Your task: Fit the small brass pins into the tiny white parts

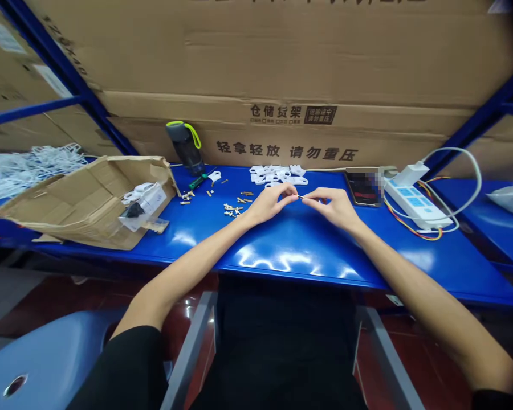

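My left hand (270, 205) and my right hand (332, 206) meet above the blue shelf top (282, 239). Between their fingertips is a thin, small brass-coloured piece (300, 197), pinched from both sides; its exact kind is too small to make out. Just beyond the hands lies a pile of white plastic parts with round holes (277, 173). Left of my left hand are small loose brass pieces (231, 210), and more brass pieces (187, 197) lie farther left, close to a screwdriver with a green handle (198, 181).
A cut-open cardboard box (68, 196) holding white parts stands at left, beside white cords (34, 168). A dark bottle (184, 147) stands behind. At right lie a phone (361, 189) and a power strip (419, 202) with looping cables. Large cartons (265, 62) form the back.
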A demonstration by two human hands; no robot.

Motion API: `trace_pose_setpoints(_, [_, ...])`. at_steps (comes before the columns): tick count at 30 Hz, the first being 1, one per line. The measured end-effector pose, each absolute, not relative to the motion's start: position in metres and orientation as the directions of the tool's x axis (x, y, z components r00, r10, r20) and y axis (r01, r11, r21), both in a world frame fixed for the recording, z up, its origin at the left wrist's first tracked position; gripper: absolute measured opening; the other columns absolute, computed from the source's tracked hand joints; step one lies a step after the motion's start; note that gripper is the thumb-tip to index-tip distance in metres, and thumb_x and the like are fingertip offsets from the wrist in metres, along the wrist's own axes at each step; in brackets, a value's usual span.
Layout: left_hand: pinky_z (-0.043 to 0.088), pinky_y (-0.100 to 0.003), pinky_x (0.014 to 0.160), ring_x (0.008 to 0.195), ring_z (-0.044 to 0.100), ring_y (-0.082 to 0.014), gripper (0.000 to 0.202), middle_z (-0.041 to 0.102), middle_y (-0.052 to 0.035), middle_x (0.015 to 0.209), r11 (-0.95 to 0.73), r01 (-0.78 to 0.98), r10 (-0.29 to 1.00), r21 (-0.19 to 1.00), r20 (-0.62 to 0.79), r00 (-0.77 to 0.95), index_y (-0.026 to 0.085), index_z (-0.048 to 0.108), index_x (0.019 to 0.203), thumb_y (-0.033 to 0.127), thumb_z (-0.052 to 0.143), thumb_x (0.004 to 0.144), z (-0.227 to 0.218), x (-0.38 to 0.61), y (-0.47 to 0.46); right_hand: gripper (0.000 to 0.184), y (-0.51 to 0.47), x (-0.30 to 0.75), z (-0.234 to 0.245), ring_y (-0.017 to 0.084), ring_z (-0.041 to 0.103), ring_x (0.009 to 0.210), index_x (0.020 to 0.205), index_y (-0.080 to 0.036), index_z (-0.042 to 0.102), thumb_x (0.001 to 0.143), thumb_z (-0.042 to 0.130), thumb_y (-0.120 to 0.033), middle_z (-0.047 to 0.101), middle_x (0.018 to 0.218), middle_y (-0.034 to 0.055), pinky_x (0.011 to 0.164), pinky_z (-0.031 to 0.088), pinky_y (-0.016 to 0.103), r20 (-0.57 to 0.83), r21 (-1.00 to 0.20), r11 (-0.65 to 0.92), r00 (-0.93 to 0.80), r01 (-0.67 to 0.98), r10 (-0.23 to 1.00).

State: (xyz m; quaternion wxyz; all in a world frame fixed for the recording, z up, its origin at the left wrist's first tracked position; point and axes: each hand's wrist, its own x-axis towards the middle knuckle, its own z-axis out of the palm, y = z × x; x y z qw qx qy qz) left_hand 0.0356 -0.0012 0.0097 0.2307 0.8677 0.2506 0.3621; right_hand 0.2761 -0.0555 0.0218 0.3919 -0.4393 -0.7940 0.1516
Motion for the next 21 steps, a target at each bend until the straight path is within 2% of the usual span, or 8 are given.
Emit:
trace_pose_setpoints(4, [0.053,-0.034,0.090,0.093,0.068,-0.0191,0.021,0.075,-0.0045,0.104,-0.753,0.271,0.611,0.600,0.483,0.627,0.019,0.071,0.105,0.038,0.062,0.104,0.010,0.036,-0.002,0.024,-0.052,0.300,0.035,0.024,0.069,0.081,0.108,-0.023,0.084,0.094,0.072,-0.039,0.081,0.095,0.0061,0.079,0.051,0.036,0.413,-0.469,0.503,-0.323,0.726,0.851])
trace_pose_setpoints(7, [0.052,-0.034,0.089,0.092,0.068,-0.0189,0.017,0.075,-0.0042,0.104,-0.751,0.305,0.615,0.585,0.455,0.644,0.019,0.071,0.101,0.034,0.063,0.103,0.009,0.034,0.000,0.018,-0.050,0.323,0.041,0.024,0.068,0.078,0.099,-0.022,0.084,0.091,0.073,-0.034,0.080,0.090,0.0054,0.076,0.049,0.036,0.255,-0.424,0.382,-0.297,0.821,0.920])
trace_pose_setpoints(10, [0.051,-0.034,0.088,0.094,0.068,-0.0200,0.014,0.075,-0.0047,0.105,-0.767,0.335,0.604,0.547,0.441,0.663,0.019,0.070,0.101,0.030,0.062,0.103,0.006,0.034,0.002,0.016,-0.049,0.332,0.037,0.023,0.070,0.078,0.097,-0.024,0.084,0.088,0.077,-0.035,0.081,0.088,0.0028,0.074,0.049,0.034,0.133,-0.396,0.330,-0.302,0.857,0.944])
trace_pose_setpoints(15, [0.051,-0.035,0.089,0.096,0.067,-0.0209,0.012,0.073,-0.0052,0.106,-0.791,0.366,0.589,0.491,0.450,0.671,0.020,0.069,0.102,0.029,0.061,0.104,0.003,0.035,0.001,0.022,-0.044,0.321,0.023,0.025,0.073,0.084,0.107,-0.024,0.083,0.089,0.073,-0.033,0.081,0.093,0.0048,0.078,0.053,0.034,0.145,-0.373,0.370,-0.341,0.851,0.929])
trace_pose_setpoints(21, [0.052,-0.036,0.090,0.095,0.067,-0.0211,0.010,0.073,-0.0048,0.105,-0.806,0.362,0.571,0.469,0.454,0.683,0.020,0.068,0.102,0.028,0.062,0.104,0.003,0.036,-0.001,0.017,-0.041,0.314,0.020,0.026,0.075,0.085,0.095,-0.021,0.084,0.090,0.070,-0.028,0.083,0.093,0.0064,0.082,0.054,0.035,0.154,-0.420,0.354,-0.319,0.835,0.935])
